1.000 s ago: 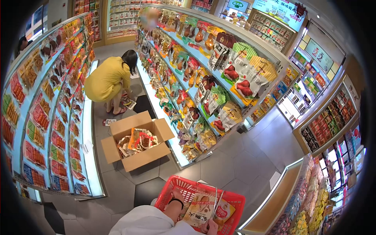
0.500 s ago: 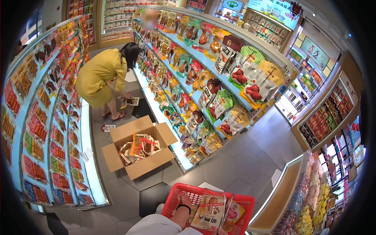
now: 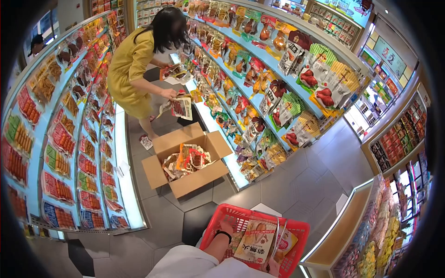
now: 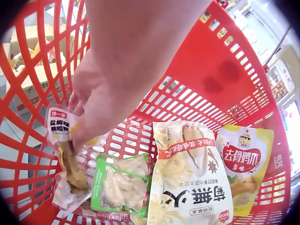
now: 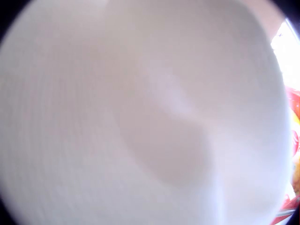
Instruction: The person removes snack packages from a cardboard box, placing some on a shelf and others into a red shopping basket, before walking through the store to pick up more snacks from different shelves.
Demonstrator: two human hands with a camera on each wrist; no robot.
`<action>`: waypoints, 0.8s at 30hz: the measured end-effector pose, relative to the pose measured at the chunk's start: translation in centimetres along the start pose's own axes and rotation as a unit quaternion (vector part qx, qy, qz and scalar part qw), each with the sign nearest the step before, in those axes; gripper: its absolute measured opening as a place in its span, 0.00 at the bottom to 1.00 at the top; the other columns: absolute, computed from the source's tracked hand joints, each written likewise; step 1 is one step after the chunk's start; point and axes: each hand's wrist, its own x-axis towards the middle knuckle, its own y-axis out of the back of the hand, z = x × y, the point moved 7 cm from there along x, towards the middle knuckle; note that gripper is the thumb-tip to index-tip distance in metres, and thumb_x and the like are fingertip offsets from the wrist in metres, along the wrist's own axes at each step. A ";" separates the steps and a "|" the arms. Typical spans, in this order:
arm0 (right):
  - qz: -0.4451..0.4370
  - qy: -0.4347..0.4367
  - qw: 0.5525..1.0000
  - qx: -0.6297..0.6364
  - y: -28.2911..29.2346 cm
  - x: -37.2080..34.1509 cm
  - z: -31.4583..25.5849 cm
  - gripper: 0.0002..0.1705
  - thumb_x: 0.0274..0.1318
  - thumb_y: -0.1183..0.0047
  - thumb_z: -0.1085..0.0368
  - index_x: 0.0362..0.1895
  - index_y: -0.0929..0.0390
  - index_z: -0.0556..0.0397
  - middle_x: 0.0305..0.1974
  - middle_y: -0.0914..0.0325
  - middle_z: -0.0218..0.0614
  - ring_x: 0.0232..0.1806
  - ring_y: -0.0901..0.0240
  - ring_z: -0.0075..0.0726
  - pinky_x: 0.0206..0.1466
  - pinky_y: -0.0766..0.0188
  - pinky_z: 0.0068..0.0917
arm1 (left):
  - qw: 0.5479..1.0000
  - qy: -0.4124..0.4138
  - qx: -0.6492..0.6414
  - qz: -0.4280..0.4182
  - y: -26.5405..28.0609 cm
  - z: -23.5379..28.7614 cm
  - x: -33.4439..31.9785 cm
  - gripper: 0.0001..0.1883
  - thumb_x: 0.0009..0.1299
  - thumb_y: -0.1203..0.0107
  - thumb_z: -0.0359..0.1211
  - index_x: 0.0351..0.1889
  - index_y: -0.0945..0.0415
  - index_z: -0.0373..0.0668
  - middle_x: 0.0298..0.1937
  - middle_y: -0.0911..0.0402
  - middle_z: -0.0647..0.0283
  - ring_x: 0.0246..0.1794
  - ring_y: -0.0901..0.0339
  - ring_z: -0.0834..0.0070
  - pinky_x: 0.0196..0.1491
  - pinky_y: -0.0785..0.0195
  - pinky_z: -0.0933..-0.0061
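A red plastic shopping basket (image 3: 304,228) sits low in front of me in the head view. My left hand (image 4: 93,96) reaches down inside it, pinching a clear-and-white snack pack (image 4: 72,164) with brown meat at the basket's left side. Beside that pack lie a green-edged pack (image 4: 124,183) of pale pieces, a large cream pouch (image 4: 190,183) with black characters, and a yellow-and-white pouch (image 4: 246,166). My right hand (image 3: 274,268), partly cut off by the frame's bottom, grips the basket's metal handle (image 3: 276,238). White cloth (image 5: 117,117) fills most of the right wrist view.
Ahead, an open cardboard box (image 3: 197,178) of snack packs stands on the floor. Past it a person in yellow (image 3: 132,69) holds packs in both hands. Stocked shelves line the left (image 3: 60,139) and right (image 3: 250,69); a slanted bin (image 3: 343,227) is at right.
The person in yellow has risen from a crouch and lifted packs off the floor. The basket and my hands have shifted slightly rightward in the head view.
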 end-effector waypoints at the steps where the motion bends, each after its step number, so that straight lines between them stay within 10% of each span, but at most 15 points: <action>1: -0.013 0.001 1.000 0.013 0.0 -0.1 0.3 0.23 0.63 0.67 0.52 0.18 0.40 0.52 0.06 0.51 0.27 0.06 0.60 0.21 0.10 0.62 0.21 | 0.997 -0.060 -0.035 -0.033 0.6 -0.2 -1.6 0.14 0.61 0.58 0.35 0.37 0.21 0.49 0.41 0.22 0.63 0.44 0.25 0.66 0.39 0.35 0.56; 9: -0.057 -0.008 0.992 0.115 -2.0 -4.5 0.4 0.22 0.64 0.68 0.53 0.20 0.42 0.52 0.08 0.53 0.26 0.06 0.63 0.17 0.10 0.66 0.20 | 0.992 -0.072 -0.104 0.025 6.3 -2.7 -9.5 0.10 0.54 0.53 0.31 0.28 0.21 0.41 0.30 0.21 0.56 0.29 0.21 0.61 0.22 0.30 0.51; 13: -0.112 -0.006 0.983 0.148 -2.3 -6.3 1.7 0.23 0.65 0.71 0.51 0.20 0.43 0.52 0.08 0.54 0.25 0.06 0.63 0.18 0.09 0.66 0.20 | 0.947 -0.255 -0.110 0.161 11.0 -3.3 -15.6 0.07 0.48 0.45 0.31 0.25 0.23 0.42 0.26 0.23 0.55 0.31 0.23 0.59 0.32 0.29 0.64; 16: -0.120 -0.026 0.977 0.175 -3.0 -7.9 2.1 0.23 0.65 0.71 0.51 0.21 0.43 0.51 0.08 0.55 0.24 0.07 0.64 0.18 0.09 0.65 0.20 | 0.936 -0.267 -0.151 0.173 13.5 -4.4 -18.9 0.13 0.56 0.48 0.40 0.28 0.21 0.39 0.33 0.21 0.52 0.34 0.22 0.59 0.33 0.27 0.60; 21: -0.094 -0.033 0.975 0.199 -2.9 -9.8 3.1 0.22 0.64 0.70 0.51 0.21 0.43 0.50 0.08 0.56 0.23 0.08 0.64 0.17 0.11 0.65 0.19 | 0.942 -0.222 -0.250 -0.031 15.2 -5.3 -20.3 0.16 0.54 0.44 0.39 0.36 0.24 0.39 0.36 0.23 0.47 0.37 0.24 0.54 0.37 0.30 0.57; 24: -0.064 -0.013 0.976 0.206 -2.9 -11.4 1.9 0.21 0.64 0.69 0.52 0.21 0.43 0.50 0.08 0.56 0.22 0.08 0.64 0.17 0.11 0.65 0.19 | 0.892 -0.308 -0.323 0.074 18.1 -7.1 -21.2 0.18 0.58 0.44 0.43 0.39 0.26 0.38 0.34 0.22 0.52 0.35 0.23 0.58 0.37 0.31 0.61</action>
